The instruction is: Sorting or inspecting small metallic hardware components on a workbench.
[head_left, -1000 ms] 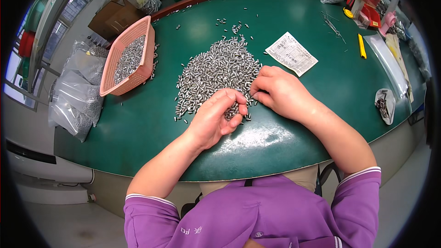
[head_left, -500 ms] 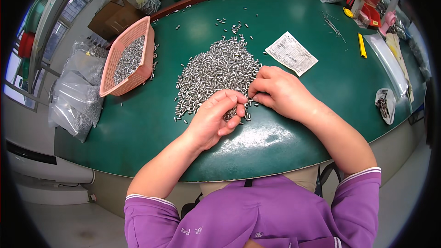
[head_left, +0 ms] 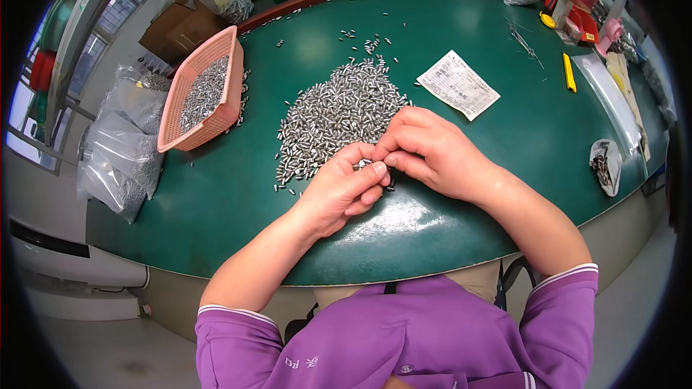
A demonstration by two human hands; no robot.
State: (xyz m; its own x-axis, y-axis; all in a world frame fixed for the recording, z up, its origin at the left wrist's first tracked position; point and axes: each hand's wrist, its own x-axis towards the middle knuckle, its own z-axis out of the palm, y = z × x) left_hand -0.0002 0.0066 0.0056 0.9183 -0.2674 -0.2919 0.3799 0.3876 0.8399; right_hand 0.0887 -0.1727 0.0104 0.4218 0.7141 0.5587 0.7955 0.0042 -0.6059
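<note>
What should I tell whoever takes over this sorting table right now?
Left hand and right hand meet fingertip to fingertip at the near edge of the pile of small metal pins, pinching a few; the exact grip is hidden.
Pile lies mid-table; stray pins beyond it.
Done: pink basket at left holds some pins.
Left: most of the pile.
Paper slip lies right of the pile.
</note>
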